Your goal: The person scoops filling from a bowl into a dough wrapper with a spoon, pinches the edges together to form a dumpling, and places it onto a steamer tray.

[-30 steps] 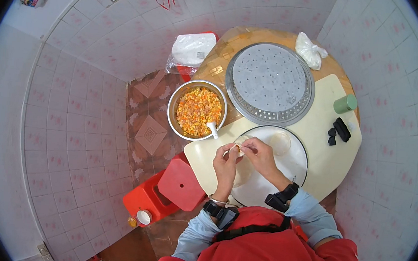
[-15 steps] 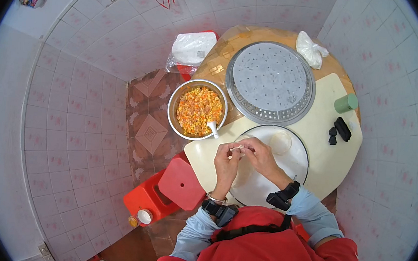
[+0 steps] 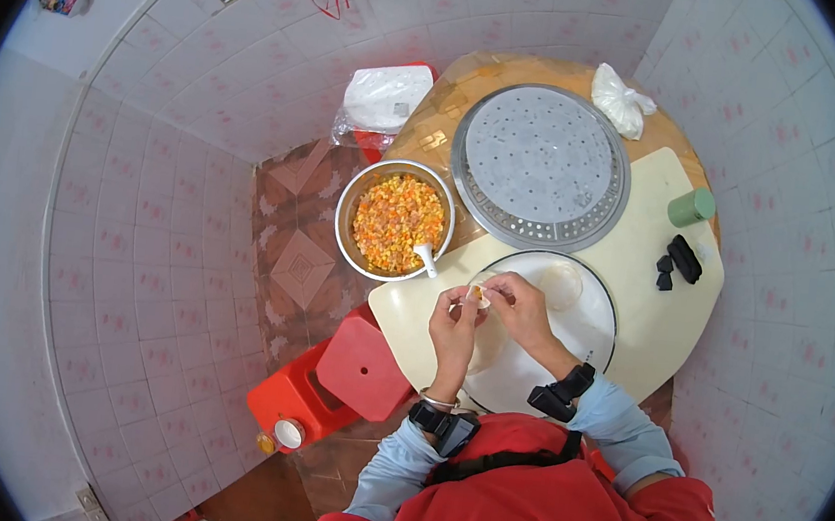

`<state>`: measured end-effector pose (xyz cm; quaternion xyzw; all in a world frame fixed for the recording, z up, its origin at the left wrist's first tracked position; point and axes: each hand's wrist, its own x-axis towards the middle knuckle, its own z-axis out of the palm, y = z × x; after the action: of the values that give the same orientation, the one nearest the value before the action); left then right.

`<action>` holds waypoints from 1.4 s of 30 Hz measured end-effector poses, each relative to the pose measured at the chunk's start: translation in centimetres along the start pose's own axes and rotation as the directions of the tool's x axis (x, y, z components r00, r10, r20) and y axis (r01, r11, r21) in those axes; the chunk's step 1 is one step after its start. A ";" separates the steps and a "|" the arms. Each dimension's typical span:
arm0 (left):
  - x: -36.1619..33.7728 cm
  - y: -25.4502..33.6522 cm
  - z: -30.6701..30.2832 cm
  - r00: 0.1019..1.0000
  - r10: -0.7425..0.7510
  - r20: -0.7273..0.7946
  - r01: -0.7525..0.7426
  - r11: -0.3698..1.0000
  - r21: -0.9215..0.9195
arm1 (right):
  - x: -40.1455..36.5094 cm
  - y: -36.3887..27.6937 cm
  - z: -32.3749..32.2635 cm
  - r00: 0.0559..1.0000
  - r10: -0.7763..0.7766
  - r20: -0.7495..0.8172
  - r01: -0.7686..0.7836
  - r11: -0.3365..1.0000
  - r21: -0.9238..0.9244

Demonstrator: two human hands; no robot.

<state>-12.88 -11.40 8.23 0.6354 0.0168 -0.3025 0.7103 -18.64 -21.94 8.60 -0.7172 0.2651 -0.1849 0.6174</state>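
Cream tabletop (image 3: 656, 314); left hand (image 3: 450, 326) and right hand (image 3: 524, 321) pinch dough wrapper (image 3: 480, 301), seemingly against spilling; steel bowl (image 3: 344, 215) left of grip.

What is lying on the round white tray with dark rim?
On the tray lies a thin, round translucent sheet, and apparently another beside the left hand. Both hands cover the tray surface beneath them; that part cannot be seen.

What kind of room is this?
Probably a kitchen or a small food-making room. There's a metal bowl full of chopped orange and yellow food, a round metal tray with little holes, and tiles on the wall.
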 end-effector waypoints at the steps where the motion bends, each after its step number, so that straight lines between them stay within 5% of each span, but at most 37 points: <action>1: 0.1 0.0 0.0 1.000 0.029 0.007 -0.029 0.999 0.024 | 0.0 0.1 0.0 1.000 -0.011 0.002 0.011 1.000 -0.023; 17: 1.1 -0.9 -0.9 0.951 0.267 0.153 -0.307 0.856 0.415 | 0.4 -0.5 -0.9 0.972 -0.199 0.124 0.218 0.961 -0.169; 20: 1.3 -0.8 -1.0 0.941 0.288 0.176 -0.337 0.812 0.476 | 0.3 0.4 -0.6 0.987 -0.137 0.085 0.143 0.987 -0.077; 26: 0.6 -0.6 -0.4 0.994 0.112 0.005 -0.109 0.962 0.250 | 0.3 0.3 -0.5 0.997 -0.078 0.027 0.080 0.993 -0.082; 35: 1.0 -0.2 -1.0 0.986 0.154 0.057 -0.164 0.917 0.362 | 0.4 -0.3 -0.6 0.994 -0.071 0.086 0.080 0.991 -0.108; 42: 0.9 0.4 -1.8 0.981 0.125 0.146 -0.159 0.954 0.255 | 0.7 -0.1 -1.0 0.993 -0.020 0.113 0.028 0.998 -0.062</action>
<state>-11.33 -10.13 7.91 0.7034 -0.1154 -0.2904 0.6384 -18.66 -23.18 8.85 -0.7490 0.2272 -0.1432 0.6058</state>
